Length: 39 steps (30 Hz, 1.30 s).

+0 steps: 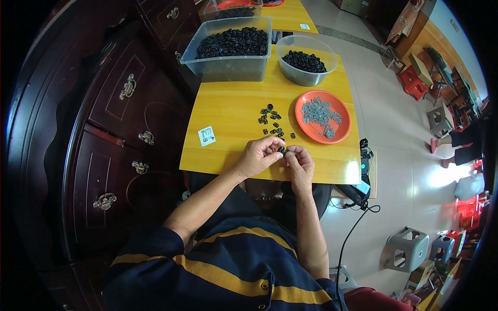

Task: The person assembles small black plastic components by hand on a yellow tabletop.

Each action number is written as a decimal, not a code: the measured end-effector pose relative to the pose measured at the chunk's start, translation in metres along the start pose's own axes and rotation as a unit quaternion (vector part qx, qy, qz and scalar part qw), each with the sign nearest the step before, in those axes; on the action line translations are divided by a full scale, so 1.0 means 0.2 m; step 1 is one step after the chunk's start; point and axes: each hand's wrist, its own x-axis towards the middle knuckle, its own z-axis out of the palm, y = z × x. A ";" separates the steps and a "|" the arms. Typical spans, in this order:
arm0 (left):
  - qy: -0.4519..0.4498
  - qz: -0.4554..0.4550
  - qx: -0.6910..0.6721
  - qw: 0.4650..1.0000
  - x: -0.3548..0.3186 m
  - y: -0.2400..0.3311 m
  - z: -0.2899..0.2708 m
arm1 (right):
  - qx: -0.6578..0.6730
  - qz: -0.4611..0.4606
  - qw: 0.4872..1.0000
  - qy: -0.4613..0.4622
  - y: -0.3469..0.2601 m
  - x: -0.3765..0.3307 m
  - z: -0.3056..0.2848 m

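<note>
Above the near edge of the yellow table [228,111], my two hands meet around a small black part [282,150]. My left hand [258,155] pinches it between thumb and index finger. From the other side, the fingertips of my right hand [301,165] close on the same piece; whether they hold anything smaller is hidden. Just beyond my fingers lie several loose small black parts [265,118], scattered on the tabletop. A red-orange plate [299,120] to their right holds a heap of small grey metal-looking pieces [320,112].
At the table's far side stand a clear rectangular tub [225,70] and a clear round bowl [301,78], both with black parts inside. A white printed label [206,136] sticks to the left. Dark wooden cabinets [119,129] line the left; a grey stool [408,249] stands right.
</note>
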 end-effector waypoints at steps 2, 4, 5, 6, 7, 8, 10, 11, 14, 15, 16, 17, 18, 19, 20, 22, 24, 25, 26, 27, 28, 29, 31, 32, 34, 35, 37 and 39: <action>-0.003 -0.001 -0.006 1.000 0.00 0.00 0.00 | -0.006 -0.001 1.000 -0.002 0.00 0.00 -0.01; -0.002 0.002 0.006 1.000 0.00 0.00 0.00 | 0.001 0.016 1.000 0.000 -0.03 -0.01 0.01; -0.001 0.001 0.007 1.000 0.00 -0.01 0.00 | 0.001 0.016 1.000 -0.001 -0.02 -0.01 0.01; -0.005 0.001 -0.001 1.000 0.01 -0.01 0.00 | 0.003 0.014 1.000 -0.001 -0.02 -0.01 0.01; -0.009 0.000 -0.010 1.000 0.01 -0.02 0.00 | 0.005 0.013 1.000 -0.002 -0.02 -0.01 0.01; -0.009 0.000 -0.010 1.000 0.01 -0.02 0.00 | 0.005 0.013 1.000 -0.001 -0.02 -0.01 0.01; -0.008 -0.014 -0.013 1.000 0.01 -0.01 0.00 | 0.008 0.023 1.000 -0.018 -0.02 -0.01 0.00; -0.008 -0.014 -0.013 1.000 0.02 -0.01 -0.01 | 0.008 0.023 1.000 -0.017 -0.02 0.00 -0.01; -0.043 -0.034 -0.019 0.998 0.04 0.00 -0.03 | 0.000 0.053 0.998 -0.036 -0.02 0.02 -0.04; -0.062 -0.028 0.001 0.998 0.04 0.02 -0.05 | -0.001 0.064 0.997 -0.046 -0.04 0.02 -0.03; -0.079 -0.022 0.022 0.996 0.04 0.02 -0.06 | -0.003 0.074 0.996 -0.056 -0.06 0.02 -0.03; -0.077 -0.020 0.023 0.997 0.05 0.03 -0.07 | -0.004 0.072 0.996 -0.059 -0.07 0.02 -0.02; -0.087 0.003 0.042 0.995 0.06 0.02 -0.08 | -0.009 0.085 0.994 -0.065 -0.08 0.02 -0.03; -0.095 0.026 0.062 0.993 0.06 0.02 -0.08 | -0.015 0.097 0.993 -0.072 -0.09 0.02 -0.03; -0.094 0.027 0.062 0.993 0.06 0.03 -0.09 | -0.016 0.097 0.993 -0.073 -0.08 0.03 -0.03; -0.088 0.017 0.099 0.991 0.06 0.09 -0.08 | -0.009 0.111 0.992 -0.066 -0.08 0.03 -0.03; -0.055 0.060 0.155 0.985 0.05 0.16 -0.05 | 0.021 0.114 0.991 -0.062 -0.05 0.03 -0.03; -0.023 0.101 0.211 0.972 0.04 0.18 -0.04 | 0.051 0.117 0.990 -0.059 -0.05 0.03 -0.02; -0.023 0.101 0.211 0.972 0.04 0.19 -0.03 | 0.050 0.117 0.990 -0.059 -0.04 0.02 -0.02; -0.004 0.124 0.256 0.959 0.03 0.19 -0.03 | 0.063 0.121 0.989 -0.050 -0.05 0.01 0.00; 0.015 0.147 0.301 0.942 0.02 0.19 -0.02 | 0.076 0.124 0.988 -0.040 -0.05 0.01 0.02; 0.016 0.146 0.301 0.942 0.02 0.18 -0.02 | 0.076 0.125 0.988 -0.041 -0.04 0.00 0.02; 0.007 0.169 0.334 0.927 0.02 0.14 -0.02 | 0.109 0.135 0.984 -0.031 -0.02 0.00 0.02; 0.007 0.169 0.334 0.927 0.02 0.13 -0.02 | 0.109 0.136 0.984 -0.031 -0.02 -0.01 0.03; 0.003 0.156 0.315 0.936 0.01 0.12 -0.03 | 0.125 0.143 0.982 -0.011 -0.03 -0.02 0.04; 0.003 0.156 0.315 0.936 0.02 0.12 -0.03 | 0.125 0.143 0.982 -0.011 -0.03 -0.01 0.04; 0.006 0.162 0.300 0.940 0.02 0.12 -0.03 | 0.131 0.161 0.978 -0.017 -0.03 -0.01 0.03; 0.002 0.159 0.299 0.941 0.03 0.13 -0.04 | 0.125 0.153 0.980 -0.017 -0.03 -0.01 0.04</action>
